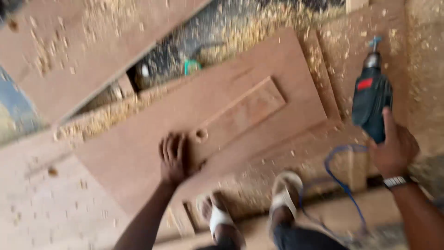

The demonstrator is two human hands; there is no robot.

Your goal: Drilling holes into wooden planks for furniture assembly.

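Head view: right hand (397, 150) grips drill (371, 99); left hand (174, 159) presses wood strip (240, 118)

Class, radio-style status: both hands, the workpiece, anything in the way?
Left hand flat on wood strip, beside its drilled hole. Right hand gripping drill. Blue cord loops near feet; sawdust around.

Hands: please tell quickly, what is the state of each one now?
Left hand: open, flat on the narrow wooden board.
Right hand: closed around the corded electric drill.
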